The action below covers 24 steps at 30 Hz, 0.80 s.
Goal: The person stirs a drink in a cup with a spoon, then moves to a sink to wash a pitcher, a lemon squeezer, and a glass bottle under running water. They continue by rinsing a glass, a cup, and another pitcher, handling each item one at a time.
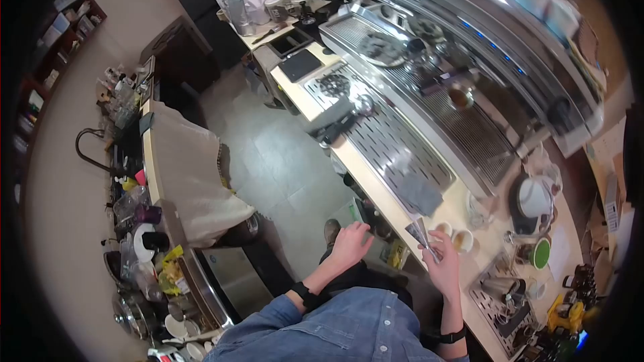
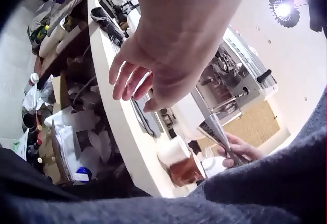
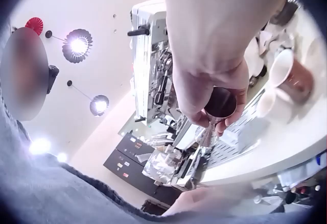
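My right hand (image 1: pixel 441 266) grips a metal double-ended jigger (image 1: pixel 422 236) at the counter's front edge; in the right wrist view the fingers wrap its waist, one dark cup end (image 3: pixel 221 103) facing the camera. Beside it stand two small cups, one nearer (image 1: pixel 443 228) and one to its right (image 1: pixel 462 240). The left wrist view shows a white cup (image 2: pixel 172 150) and a brown one (image 2: pixel 187 171) standing close together. My left hand (image 1: pixel 351 245) hovers in front of the counter, left of the jigger, fingers loosely bent and holding nothing.
A grey cloth (image 1: pixel 420 193) lies on the slotted drip tray (image 1: pixel 396 151). The espresso machine (image 1: pixel 483 33) runs along the back. Right of the cups stand a white kettle (image 1: pixel 534 196), a green-lidded jar (image 1: pixel 541 253) and a second tray (image 1: pixel 484 298) with tools.
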### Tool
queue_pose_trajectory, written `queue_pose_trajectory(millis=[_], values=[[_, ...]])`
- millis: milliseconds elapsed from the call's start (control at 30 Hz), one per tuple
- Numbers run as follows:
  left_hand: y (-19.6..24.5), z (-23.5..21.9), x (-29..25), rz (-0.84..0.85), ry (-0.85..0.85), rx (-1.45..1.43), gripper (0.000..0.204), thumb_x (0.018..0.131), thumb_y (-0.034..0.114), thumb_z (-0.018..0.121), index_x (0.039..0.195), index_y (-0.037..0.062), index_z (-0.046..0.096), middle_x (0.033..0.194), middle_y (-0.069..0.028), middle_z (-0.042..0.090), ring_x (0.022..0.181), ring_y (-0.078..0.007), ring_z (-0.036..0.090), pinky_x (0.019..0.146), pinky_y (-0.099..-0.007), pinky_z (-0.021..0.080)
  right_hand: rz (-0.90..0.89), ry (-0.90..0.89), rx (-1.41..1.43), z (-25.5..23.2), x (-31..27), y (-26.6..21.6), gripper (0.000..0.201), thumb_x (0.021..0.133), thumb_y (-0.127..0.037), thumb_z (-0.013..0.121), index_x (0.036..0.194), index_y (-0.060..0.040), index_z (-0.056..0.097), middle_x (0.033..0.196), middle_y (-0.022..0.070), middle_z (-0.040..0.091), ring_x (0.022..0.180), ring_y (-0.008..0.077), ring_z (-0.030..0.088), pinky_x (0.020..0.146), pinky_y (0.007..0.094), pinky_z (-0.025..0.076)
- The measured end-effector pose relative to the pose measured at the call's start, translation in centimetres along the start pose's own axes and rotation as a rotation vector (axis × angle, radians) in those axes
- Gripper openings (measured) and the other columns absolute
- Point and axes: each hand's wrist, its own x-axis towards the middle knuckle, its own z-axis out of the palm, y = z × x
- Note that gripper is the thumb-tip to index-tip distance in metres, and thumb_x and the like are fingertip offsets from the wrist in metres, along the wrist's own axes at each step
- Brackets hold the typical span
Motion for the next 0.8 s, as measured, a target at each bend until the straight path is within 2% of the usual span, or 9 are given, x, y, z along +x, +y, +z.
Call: queue_pose_trajectory(millis=[100,133,200,267,333,433,500,567,800], values=[[-5.2,-3.8,2.3,0.025,-0.030,0.017,0.025,0.080,0.020,0.063,0.098,0.0040,0.059,0.087,-0.0137,0.058,0.081,-0.0335,0.059,0.070,-0.0424,0.047,0.002,-0.051,0.182,5.7,6.1,-1.6,0.030,0.082,0.003,0.056,0.110,-0.0021,0.048,0.089,0.0077,0.066,0.072,0.0097,0.058,0.067,0.0229,0.046],[-7.0,-5.4,2.6,0.021,-0.036,0.011,0.025,0.079,0.019,0.063,0.097,0.0039,0.058,0.087,-0.0143,0.057,0.080,-0.0337,0.059,0.069,-0.0427,0.047,0.058,-0.061,0.194,7.5,8.4,-2.9,0.021,0.081,0.001,0.057,0.101,-0.0015,0.050,0.091,0.0072,0.065,0.075,0.0088,0.058,0.068,0.0229,0.046],[-10.9,-8.2,3.0,-0.011,0.022,-0.040,0.025,0.080,0.019,0.063,0.098,0.0033,0.058,0.087,-0.0158,0.059,0.078,-0.0349,0.060,0.066,-0.0441,0.048,0.035,0.041,0.005,11.1,13.2,-5.7,0.015,0.079,-0.001,0.060,0.092,-0.0002,0.054,0.087,0.0087,0.063,0.075,0.0133,0.060,0.066,0.0258,0.047],[-13.8,-11.8,2.4,-0.124,0.124,-0.082,0.025,0.080,0.019,0.063,0.098,0.0030,0.058,0.088,-0.0164,0.061,0.079,-0.0349,0.060,0.067,-0.0441,0.048,-0.593,0.367,-0.438,14.6,18.9,-6.9,0.012,0.075,-0.003,0.062,0.084,0.0007,0.056,0.082,0.0117,0.061,0.076,0.0232,0.061,0.067,0.0315,0.047],[-16.6,-14.8,1.5,-0.246,0.194,-0.078,0.025,0.080,0.020,0.063,0.098,0.0029,0.059,0.088,-0.0165,0.062,0.080,-0.0344,0.061,0.068,-0.0438,0.049,-0.334,0.307,-0.325,17.6,23.2,-10.0,0.012,0.073,-0.005,0.062,0.082,0.0003,0.056,0.083,0.0146,0.060,0.079,0.0318,0.059,0.072,0.0365,0.046],[-20.0,-17.3,-1.0,-0.431,0.240,-0.025,0.024,0.081,0.020,0.063,0.098,0.0030,0.060,0.087,-0.0156,0.063,0.081,-0.0329,0.061,0.069,-0.0428,0.048,-0.498,0.341,-0.347,21.3,30.9,-10.6,0.014,0.077,-0.009,0.060,0.084,-0.0009,0.051,0.081,0.0177,0.057,0.081,0.0373,0.056,0.073,0.0417,0.044],[-21.6,-18.4,-2.3,-0.529,0.238,0.019,0.024,0.081,0.020,0.063,0.098,0.0033,0.060,0.086,-0.0145,0.063,0.081,-0.0319,0.061,0.071,-0.0420,0.047,-0.500,0.326,-0.394,23.2,34.6,-11.6,0.013,0.078,-0.008,0.059,0.085,-0.0008,0.050,0.081,0.0189,0.057,0.082,0.0378,0.056,0.074,0.0433,0.043],[-22.5,-18.9,-3.2,-0.598,0.218,0.044,0.024,0.081,0.021,0.062,0.098,0.0034,0.060,0.085,-0.0137,0.062,0.082,-0.0310,0.061,0.072,-0.0411,0.046,-0.596,0.331,-0.475,24.8,38.9,-10.8,0.014,0.078,-0.008,0.059,0.086,-0.0007,0.050,0.081,0.0204,0.056,0.080,0.0386,0.056,0.073,0.0449,0.043],[-24.6,-20.1,-2.2,-0.668,0.150,0.032,0.027,0.080,0.022,0.063,0.099,0.0025,0.061,0.083,-0.0144,0.062,0.079,-0.0309,0.061,0.070,-0.0404,0.047,-0.410,0.230,-0.636,28.2,48.3,-9.2,0.019,0.077,-0.012,0.059,0.089,0.0009,0.051,0.086,0.0241,0.059,0.085,0.0417,0.058,0.075,0.0474,0.045]])
